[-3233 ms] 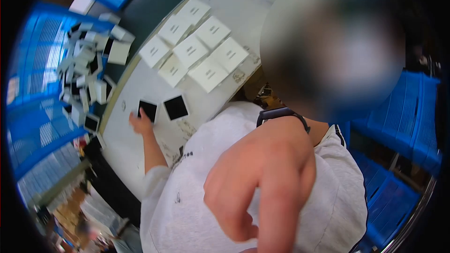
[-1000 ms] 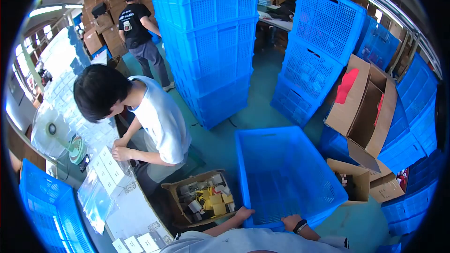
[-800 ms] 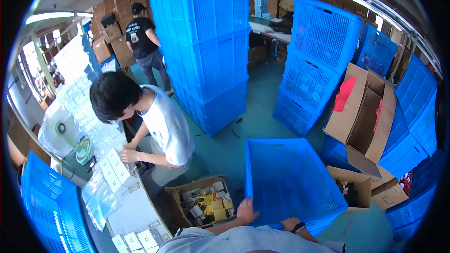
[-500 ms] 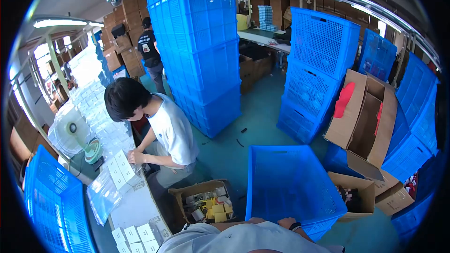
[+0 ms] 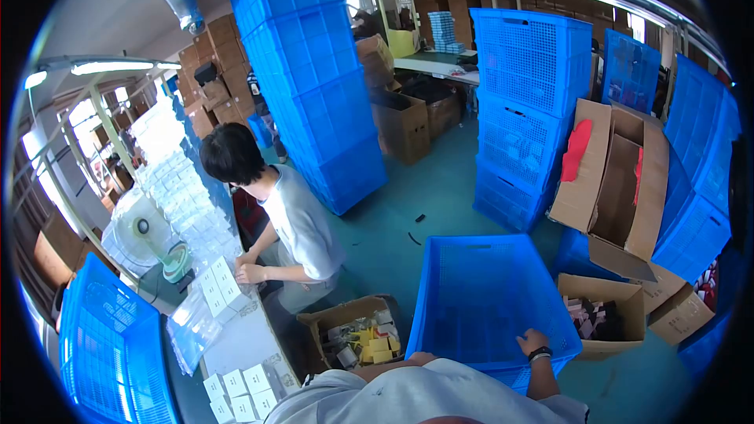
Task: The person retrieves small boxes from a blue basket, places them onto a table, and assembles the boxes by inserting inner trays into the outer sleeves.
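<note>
A large blue plastic crate [image 5: 495,247] stands on the floor right in front of me; its inside shows no contents that I can make out. My right hand [image 5: 534,343], with a dark band at the wrist, is over the crate's near right part. Its fingers are apart and nothing shows in them. Only a small part of my left hand [image 5: 422,357] shows at the crate's near left edge. My shirt and body hide most of it, so its fingers cannot be seen.
A carton of yellow and white pieces [image 5: 314,334] is left of the crate; another carton [image 5: 624,338] is right. A person [image 5: 294,212] handles small white boxes [image 5: 220,290] at the bench. Stacked blue crates [image 5: 314,110] and more crates [image 5: 522,126] rise ahead.
My right hand has moved right and away from my body, its fingers now apart. My view has shifted, and the tall crate stack appears further left. The seated person's head has turned away.
</note>
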A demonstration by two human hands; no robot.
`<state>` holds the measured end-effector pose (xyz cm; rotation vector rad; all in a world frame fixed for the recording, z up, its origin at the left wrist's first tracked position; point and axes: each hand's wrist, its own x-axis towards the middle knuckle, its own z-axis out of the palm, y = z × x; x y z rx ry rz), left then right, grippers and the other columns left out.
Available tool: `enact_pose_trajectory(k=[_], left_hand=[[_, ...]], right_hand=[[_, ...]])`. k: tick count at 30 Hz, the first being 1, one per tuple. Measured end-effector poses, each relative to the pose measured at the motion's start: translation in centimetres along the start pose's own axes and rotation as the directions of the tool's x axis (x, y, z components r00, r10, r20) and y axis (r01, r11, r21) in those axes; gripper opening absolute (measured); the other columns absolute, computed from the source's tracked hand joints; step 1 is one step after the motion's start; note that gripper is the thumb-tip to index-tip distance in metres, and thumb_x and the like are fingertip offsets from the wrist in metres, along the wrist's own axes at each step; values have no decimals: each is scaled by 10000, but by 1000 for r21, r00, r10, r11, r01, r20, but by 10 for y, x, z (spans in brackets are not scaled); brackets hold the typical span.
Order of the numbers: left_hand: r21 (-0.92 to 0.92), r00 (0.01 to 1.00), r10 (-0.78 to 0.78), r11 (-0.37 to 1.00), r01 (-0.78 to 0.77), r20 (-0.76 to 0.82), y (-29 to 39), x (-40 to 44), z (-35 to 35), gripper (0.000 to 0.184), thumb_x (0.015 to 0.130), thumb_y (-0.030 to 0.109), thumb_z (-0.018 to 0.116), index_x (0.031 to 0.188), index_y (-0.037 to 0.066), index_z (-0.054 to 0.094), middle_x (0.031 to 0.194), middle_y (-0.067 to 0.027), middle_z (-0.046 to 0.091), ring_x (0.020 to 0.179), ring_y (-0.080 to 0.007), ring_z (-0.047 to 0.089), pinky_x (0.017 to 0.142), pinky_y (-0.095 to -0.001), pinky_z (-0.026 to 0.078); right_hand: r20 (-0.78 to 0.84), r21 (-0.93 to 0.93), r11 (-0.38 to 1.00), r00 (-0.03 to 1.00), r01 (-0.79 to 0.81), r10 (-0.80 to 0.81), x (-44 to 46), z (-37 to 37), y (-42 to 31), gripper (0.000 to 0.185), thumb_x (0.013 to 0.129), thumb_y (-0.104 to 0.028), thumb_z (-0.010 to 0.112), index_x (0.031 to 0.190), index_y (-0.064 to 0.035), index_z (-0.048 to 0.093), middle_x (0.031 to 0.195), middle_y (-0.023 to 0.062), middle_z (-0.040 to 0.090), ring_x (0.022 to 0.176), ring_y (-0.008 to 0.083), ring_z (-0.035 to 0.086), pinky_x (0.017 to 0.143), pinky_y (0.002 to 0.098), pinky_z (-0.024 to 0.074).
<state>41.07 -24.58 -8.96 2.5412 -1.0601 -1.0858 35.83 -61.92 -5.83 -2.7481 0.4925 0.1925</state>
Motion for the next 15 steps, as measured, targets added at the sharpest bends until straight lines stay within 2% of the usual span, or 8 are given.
enact_pose_trajectory(k=[2, 4, 5, 6, 7, 9, 13, 15], left_hand=[[-5, 1000, 0, 1000, 0, -31, -13, 8, 11, 330, 869, 278, 439, 1193, 278, 502, 1046, -77, 598, 992, -271, 571, 765, -400, 471], [-140, 999, -42, 989, 36, -34, -21, 18, 21, 305, 832, 293, 486, 1098, 181, 584, 1060, -146, 611, 993, -324, 584, 797, -461, 477], [-149, 999, -42, 988, 38, -24, -18, 17, 24, 305, 832, 293, 486, 1098, 181, 584, 1060, -146, 611, 993, -324, 584, 797, -461, 477], [-132, 999, -45, 990, 42, -19, -15, 16, 22, 291, 828, 290, 494, 1072, 173, 601, 1051, -144, 615, 996, -322, 582, 794, -463, 478], [-113, 999, -47, 993, 45, -14, -13, 15, 21, 279, 823, 288, 502, 1045, 165, 618, 1042, -143, 619, 1000, -320, 581, 791, -464, 479], [-72, 998, 25, 997, -29, -50, -14, 13, 22, 302, 841, 283, 476, 1109, 197, 583, 1055, -142, 612, 991, -321, 583, 776, -468, 481], [-40, 999, 37, 998, -38, -15, 0, 4, 9, 342, 875, 293, 403, 1202, 257, 496, 1052, -146, 603, 964, -326, 590, 757, -466, 485], [12, 997, 66, 998, -65, -45, -3, 9, 20, 351, 873, 317, 404, 1205, 254, 497, 1049, -149, 603, 977, -321, 587, 770, -459, 483]], right_hand=[[-63, -58, 994, 994, -96, 92, -6, 20, 31, 398, 759, -409, 646, 933, -51, 642, 925, 155, 637, 924, 303, 599, 814, 407, 466], [-126, -124, 973, 976, -193, 177, 1, 31, 55, 409, 760, -423, 634, 927, -50, 652, 953, 177, 631, 941, 317, 591, 818, 425, 462], [127, -177, 974, 979, -139, 162, 10, 43, 63, 482, 766, -461, 607, 965, -24, 635, 1026, 204, 603, 985, 330, 572, 843, 419, 451], [375, -213, 974, 914, -74, 152, 13, 53, 66, 554, 771, -499, 580, 1003, 3, 619, 1098, 230, 576, 1028, 344, 554, 868, 414, 441], [389, -218, 973, 907, -77, 159, 18, 62, 68, 554, 771, -499, 580, 1003, 3, 619, 1098, 230, 576, 1028, 344, 554, 868, 414, 441], [658, -164, 986, 748, 32, 85, 29, 59, 59, 684, 768, -600, 516, 1066, 9, 605, 1187, 233, 524, 1122, 361, 491, 927, 411, 396], [642, -97, 995, 766, 37, 34, -8, 7, 16, 764, 762, -673, 449, 1090, -1, 602, 1178, 233, 531, 1157, 376, 457, 968, 400, 355], [712, -171, 980, 700, 100, 53, -11, -15, 4, 775, 775, -683, 404, 1114, -12, 594, 1177, 222, 537, 1154, 362, 467, 973, 384, 354]])
